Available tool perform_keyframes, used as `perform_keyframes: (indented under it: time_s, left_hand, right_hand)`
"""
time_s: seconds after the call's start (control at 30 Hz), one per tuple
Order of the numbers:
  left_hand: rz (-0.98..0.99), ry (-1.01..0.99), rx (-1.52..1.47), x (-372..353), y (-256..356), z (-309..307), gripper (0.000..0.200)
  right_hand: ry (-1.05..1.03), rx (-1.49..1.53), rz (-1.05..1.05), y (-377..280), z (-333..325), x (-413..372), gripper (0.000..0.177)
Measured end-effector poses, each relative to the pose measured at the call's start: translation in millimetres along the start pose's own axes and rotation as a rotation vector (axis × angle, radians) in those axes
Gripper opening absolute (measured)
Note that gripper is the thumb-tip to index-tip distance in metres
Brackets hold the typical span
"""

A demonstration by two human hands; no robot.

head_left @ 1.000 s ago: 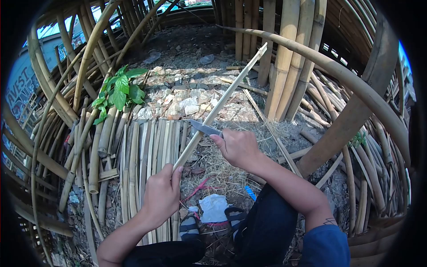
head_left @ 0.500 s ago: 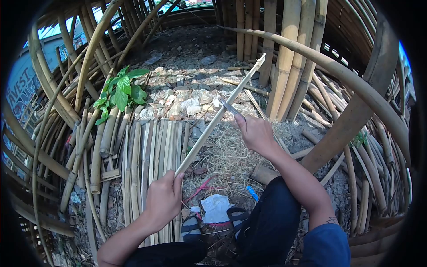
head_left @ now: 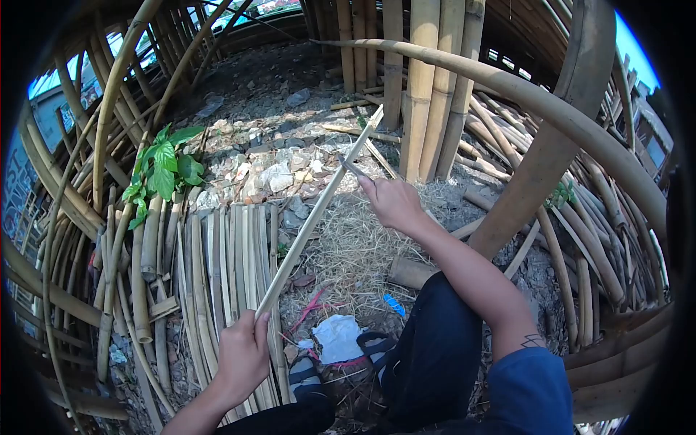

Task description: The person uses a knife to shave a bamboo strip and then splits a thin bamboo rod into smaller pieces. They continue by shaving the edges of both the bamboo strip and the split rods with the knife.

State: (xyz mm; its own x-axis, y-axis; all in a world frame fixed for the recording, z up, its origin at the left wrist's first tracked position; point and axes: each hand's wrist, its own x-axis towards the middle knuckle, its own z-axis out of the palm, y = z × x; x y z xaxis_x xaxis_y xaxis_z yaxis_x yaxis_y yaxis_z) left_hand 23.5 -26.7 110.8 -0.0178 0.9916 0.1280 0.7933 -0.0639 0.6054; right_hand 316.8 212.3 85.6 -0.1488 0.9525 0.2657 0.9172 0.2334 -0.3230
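Observation:
A long pale bamboo strip (head_left: 309, 222) slants up and away to the right, its far end split or notched. My left hand (head_left: 242, 353) is closed round the strip's near end. In my right hand (head_left: 394, 203) is a knife (head_left: 351, 167), its blade against the strip's upper part. The knife's handle is hidden inside the fingers. Left of the strip, many split bamboo strips (head_left: 226, 268) lie side by side on the ground, close to my left hand.
Dry shavings (head_left: 362, 243) cover the ground ahead. A thick curved bamboo pole (head_left: 507, 81) arches over the right side, near upright poles (head_left: 424, 94). A leafy plant (head_left: 164, 168) grows at left. White paper (head_left: 338, 339) lies by my sandalled feet.
The view has turned slightly to the right. My left hand and the strip's near end sit lower, and the strip stands steeper. Both hands keep their hold.

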Motion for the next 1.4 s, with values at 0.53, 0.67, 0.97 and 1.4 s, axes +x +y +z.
perform_keyframes:
  time_s: [0.53, 0.67, 0.97, 1.4]
  left_hand:
    - [-0.039, -0.097, 0.008, -37, -11, -4, 0.028]
    - [-0.027, -0.068, 0.007, -44, -21, 0, 0.027]
    - [-0.105, -0.146, 0.008, -47, -23, -12, 0.035]
    - [-0.149, -0.154, -0.04, -50, -34, -2, 0.035]
  right_hand:
    - [-0.003, -0.065, 0.201, 45, -3, 6, 0.075]
    - [0.027, -0.17, 0.185, 51, -6, 5, 0.073]
    - [0.569, -0.397, -0.119, 72, 0, -3, 0.058]
    - [0.257, 0.006, 0.051, 55, -7, -28, 0.057]
